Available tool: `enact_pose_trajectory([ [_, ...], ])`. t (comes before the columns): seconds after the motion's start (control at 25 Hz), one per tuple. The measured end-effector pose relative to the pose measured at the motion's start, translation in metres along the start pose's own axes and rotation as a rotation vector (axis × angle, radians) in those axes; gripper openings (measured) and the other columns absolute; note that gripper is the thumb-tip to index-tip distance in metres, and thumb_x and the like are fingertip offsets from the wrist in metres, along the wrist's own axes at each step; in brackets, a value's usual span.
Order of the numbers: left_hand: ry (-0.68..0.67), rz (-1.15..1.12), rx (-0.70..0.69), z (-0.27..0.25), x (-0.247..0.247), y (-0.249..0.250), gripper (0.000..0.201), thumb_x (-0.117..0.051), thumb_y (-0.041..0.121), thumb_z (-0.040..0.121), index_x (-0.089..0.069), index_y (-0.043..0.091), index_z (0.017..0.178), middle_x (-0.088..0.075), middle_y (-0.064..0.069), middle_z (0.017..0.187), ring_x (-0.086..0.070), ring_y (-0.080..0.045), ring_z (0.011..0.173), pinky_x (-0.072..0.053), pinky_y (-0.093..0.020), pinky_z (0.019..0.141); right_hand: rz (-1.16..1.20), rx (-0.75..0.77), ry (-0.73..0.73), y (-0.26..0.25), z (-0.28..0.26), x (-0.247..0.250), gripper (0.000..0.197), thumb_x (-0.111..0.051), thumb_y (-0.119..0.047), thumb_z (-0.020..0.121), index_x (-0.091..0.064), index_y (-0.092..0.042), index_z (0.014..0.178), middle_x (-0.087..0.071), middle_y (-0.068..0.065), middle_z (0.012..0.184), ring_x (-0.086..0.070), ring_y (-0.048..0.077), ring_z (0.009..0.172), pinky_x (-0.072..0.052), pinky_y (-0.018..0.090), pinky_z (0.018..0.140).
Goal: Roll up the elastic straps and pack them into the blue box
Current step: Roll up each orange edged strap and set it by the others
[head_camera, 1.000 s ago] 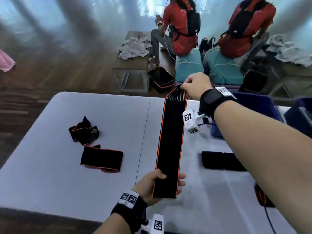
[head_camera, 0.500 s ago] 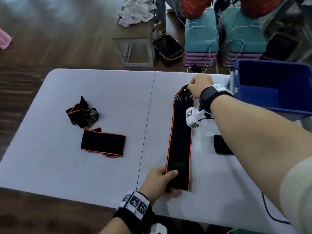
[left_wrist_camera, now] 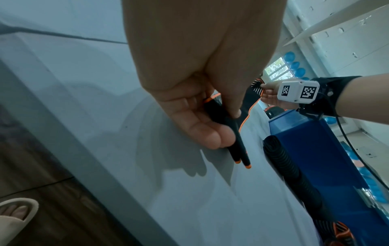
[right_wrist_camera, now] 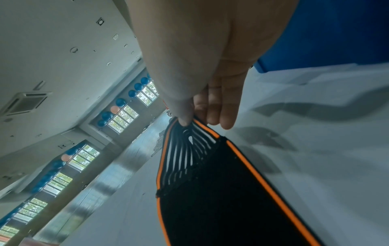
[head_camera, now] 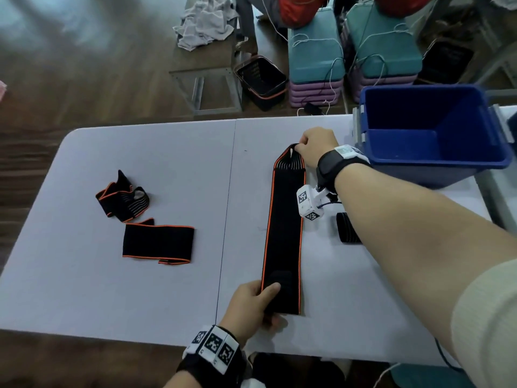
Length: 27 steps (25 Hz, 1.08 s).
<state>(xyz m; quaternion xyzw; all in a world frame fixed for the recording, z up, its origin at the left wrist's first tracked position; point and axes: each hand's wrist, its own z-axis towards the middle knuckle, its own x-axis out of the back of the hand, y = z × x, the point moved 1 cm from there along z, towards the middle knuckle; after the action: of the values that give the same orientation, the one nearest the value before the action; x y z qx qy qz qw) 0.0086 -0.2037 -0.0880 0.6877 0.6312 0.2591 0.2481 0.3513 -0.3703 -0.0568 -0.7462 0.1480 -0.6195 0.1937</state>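
Observation:
A long black elastic strap with orange edges (head_camera: 284, 233) lies stretched lengthwise on the white table (head_camera: 167, 163). My left hand (head_camera: 251, 303) pinches its near end, thumb on top (left_wrist_camera: 223, 119). My right hand (head_camera: 313, 147) pinches the far, striped end (right_wrist_camera: 185, 141). The blue box (head_camera: 436, 152) stands at the table's far right, just beyond my right hand. A rolled black strap (head_camera: 347, 228) lies under my right forearm, and shows beside the box in the left wrist view (left_wrist_camera: 290, 169). Two more straps lie at the left: a crumpled one (head_camera: 124, 200) and a folded one (head_camera: 158, 245).
Beyond the table's far edge stand a small wooden bench with white cloth (head_camera: 207, 26), a black basket (head_camera: 261, 81) and stacked teal and purple cushions (head_camera: 316, 60). A cable (head_camera: 444, 354) hangs off the table's near right edge. The wooden floor lies to the left.
The strap has come down from a raised, taut hold and now lies flat on the table. Both hands lowered with it, and the head view has tilted downward.

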Motion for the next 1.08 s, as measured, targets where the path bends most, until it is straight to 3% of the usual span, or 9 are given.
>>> enact_pose_trajectory([
  [0.2,-0.049,-0.059,0.05,-0.003,-0.002,0.003,0.037,-0.055,0.028,0.105,-0.062,-0.009,0.101,-0.068,-0.014,0.067,-0.065,-0.027,0.049,-0.05,-0.029,0.045,0.051,0.089,0.021,-0.017,-0.036,0.01,0.028,-0.062,-0.03,0.093,-0.068,-0.014,0.115,-0.07,0.009,0.111,-0.064,0.031,0.105,-0.051,0.035,0.093],
  [0.32,-0.074,-0.086,0.056,-0.004,-0.002,0.009,0.032,-0.05,0.026,0.107,-0.064,-0.002,0.1,-0.069,-0.01,0.067,-0.062,-0.025,0.048,-0.05,-0.029,0.045,0.065,0.419,-0.073,-0.016,-0.128,0.001,0.034,-0.066,-0.042,0.086,-0.066,-0.021,0.112,-0.063,-0.001,0.103,-0.063,0.022,0.09,-0.051,0.032,0.08],
  [0.4,-0.055,-0.078,0.066,-0.004,-0.003,0.011,0.031,-0.049,0.026,0.107,-0.064,0.0,0.097,-0.068,-0.009,0.065,-0.06,-0.024,0.046,-0.049,-0.027,0.044,0.028,0.617,-0.26,-0.001,-0.213,-0.019,0.046,-0.065,-0.056,0.08,-0.063,-0.027,0.116,-0.056,-0.008,0.107,-0.058,0.013,0.091,-0.051,0.03,0.078],
  [0.48,-0.034,-0.059,0.07,-0.003,-0.005,0.012,0.032,-0.049,0.027,0.106,-0.065,0.0,0.097,-0.066,-0.011,0.065,-0.059,-0.023,0.045,-0.048,-0.027,0.044,-0.074,0.721,-0.297,0.019,-0.275,-0.043,0.051,-0.061,-0.063,0.082,-0.061,-0.028,0.12,-0.053,-0.008,0.11,-0.056,0.013,0.094,-0.053,0.028,0.074],
  [0.72,0.024,0.164,0.086,-0.003,-0.002,0.022,0.042,-0.045,0.034,0.104,-0.067,0.0,0.091,-0.069,-0.016,0.064,-0.065,-0.032,0.052,-0.054,-0.033,0.048,-0.099,0.697,-0.095,0.036,-0.304,-0.076,0.038,-0.068,-0.034,0.077,-0.068,-0.016,0.11,-0.063,0.0,0.104,-0.06,0.021,0.089,-0.057,0.033,0.068],
  [0.84,0.21,0.867,-0.287,-0.009,0.025,0.02,0.019,-0.052,0.025,0.093,-0.064,0.02,0.107,-0.069,0.001,0.095,-0.067,-0.023,0.082,-0.058,-0.04,0.073,-0.063,0.673,-0.089,0.04,-0.311,-0.082,0.04,-0.075,-0.025,0.07,-0.068,-0.016,0.108,-0.062,-0.001,0.104,-0.059,0.019,0.09,-0.056,0.03,0.069],
  [0.88,0.188,1.049,-0.417,-0.013,0.029,0.017,0.031,-0.056,0.023,0.088,-0.059,0.028,0.118,-0.06,0.007,0.109,-0.062,-0.016,0.092,-0.057,-0.038,0.076,-0.048,0.665,-0.078,0.039,-0.312,-0.082,0.041,-0.077,-0.024,0.068,-0.069,-0.016,0.107,-0.062,-0.002,0.103,-0.058,0.018,0.089,-0.055,0.027,0.069],
  [0.96,0.085,1.221,-0.637,-0.015,0.03,0.008,0.053,-0.062,0.02,0.081,-0.055,0.033,0.132,-0.051,0.01,0.125,-0.053,-0.013,0.105,-0.056,-0.034,0.076,-0.031,0.659,-0.062,0.038,-0.314,-0.082,0.041,-0.08,-0.024,0.066,-0.07,-0.017,0.105,-0.062,-0.002,0.101,-0.057,0.017,0.088,-0.052,0.025,0.068],
  [1.08,0.089,1.239,-0.905,-0.014,0.026,0.004,0.049,-0.072,0.014,0.077,-0.069,0.023,0.125,-0.065,0.003,0.118,-0.062,-0.02,0.096,-0.059,-0.033,0.071,-0.03,0.638,-0.083,0.035,-0.315,-0.081,0.041,-0.082,-0.027,0.067,-0.07,-0.02,0.106,-0.06,-0.004,0.1,-0.054,0.014,0.089,-0.051,0.023,0.066],
])
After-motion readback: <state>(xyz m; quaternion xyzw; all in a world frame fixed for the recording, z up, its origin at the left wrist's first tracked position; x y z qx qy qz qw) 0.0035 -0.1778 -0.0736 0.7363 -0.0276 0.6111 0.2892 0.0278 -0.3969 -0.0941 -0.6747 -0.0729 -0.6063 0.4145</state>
